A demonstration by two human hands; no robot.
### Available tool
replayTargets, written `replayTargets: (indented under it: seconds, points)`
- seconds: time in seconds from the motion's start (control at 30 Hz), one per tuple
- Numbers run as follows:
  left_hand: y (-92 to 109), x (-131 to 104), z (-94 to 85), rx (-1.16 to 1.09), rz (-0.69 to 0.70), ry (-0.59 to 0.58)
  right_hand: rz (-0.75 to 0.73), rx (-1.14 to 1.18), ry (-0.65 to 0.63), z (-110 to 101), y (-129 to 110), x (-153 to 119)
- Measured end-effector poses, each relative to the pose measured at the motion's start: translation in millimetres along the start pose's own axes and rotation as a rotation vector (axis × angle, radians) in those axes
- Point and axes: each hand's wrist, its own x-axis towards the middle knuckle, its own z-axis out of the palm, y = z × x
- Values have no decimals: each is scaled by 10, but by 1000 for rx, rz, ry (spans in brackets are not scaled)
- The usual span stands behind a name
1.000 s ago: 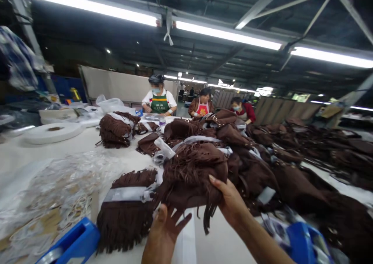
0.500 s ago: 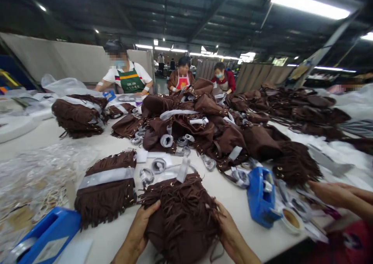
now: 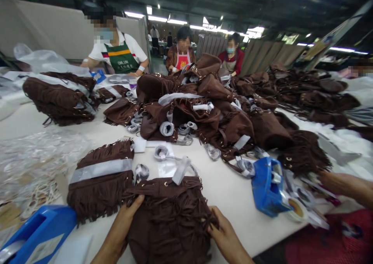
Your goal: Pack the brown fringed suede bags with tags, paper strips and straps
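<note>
A dark brown fringed bag (image 3: 171, 217) stands in front of me on the table, its row of gold eyelets along the top and a wrapped strap piece (image 3: 181, 171) at its upper edge. My left hand (image 3: 125, 221) grips its left side, the thumb over the front and the other fingers hidden behind. On the right side, my right hand (image 3: 223, 229) has thumb and fingers closed on the fringe. Just left of it lies another fringed bag (image 3: 99, 180) with a pale wrapped band across it. Plastic-wrapped coils (image 3: 161, 153) lie beyond the held bag.
Blue tape dispensers stand at front left (image 3: 40, 233) and at right (image 3: 268, 186). A heap of brown bags (image 3: 204, 112) fills the middle. Clear plastic bags (image 3: 37, 159) spread at left. A co-worker's hand (image 3: 344, 184) reaches in from the right; other people work across the table (image 3: 233, 202).
The held bag has moved slightly left, and its top flap now lies smoother with the eyelets showing. My right fingers have closed on the fringe. The view has shifted closer to the table.
</note>
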Motion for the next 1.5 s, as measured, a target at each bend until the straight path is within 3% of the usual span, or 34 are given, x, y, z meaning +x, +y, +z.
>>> replayTargets:
  seconds: [0.13,0.23,0.33,0.4,0.47,0.57,0.67,0.77,0.93,1.03,1.13,1.2,1.27,1.33,1.43,1.5]
  points:
    - [-44,179,-168,321,77,93,57,-265,-23,10,13,26]
    - [-129,122,-323,534,148,200,63,-582,-1,-129,-3,-16]
    - [-129,-149,-382,694,353,384,-169,-814,115,-259,-273,-83]
    - [-72,-330,-300,813,569,419,-374,-873,26,-232,-553,-69]
    - [-21,-421,-141,993,792,294,-473,-884,-221,-102,-792,24]
    - [-29,-376,80,1317,994,-50,-527,-961,-456,153,-896,257]
    - [-86,-287,118,1512,1037,-263,-563,-1092,-516,258,-777,443]
    - [-61,-322,23,1542,1059,-346,-599,-1165,-510,160,-706,484]
    - [51,-508,-171,1566,1055,-418,-655,-1121,-478,-159,-743,453]
    - [26,-536,-418,1585,1141,-401,-637,-1109,-474,-440,-680,430]
    - [16,-552,-719,1632,1276,-300,-551,-1208,-441,-758,-612,343]
    - [34,-601,-799,1615,1341,-162,-479,-1279,-327,-852,-624,248]
    - [33,-682,-697,1531,1336,-13,-457,-1262,-186,-749,-673,144]
    - [-24,-761,-454,1475,1294,39,-533,-1167,-175,-466,-697,50]
    - [-219,-804,-126,1641,1401,-211,-776,-1061,-445,-10,-573,-40]
    - [-395,-775,-116,1729,1514,-328,-858,-1095,-546,98,-405,-68]
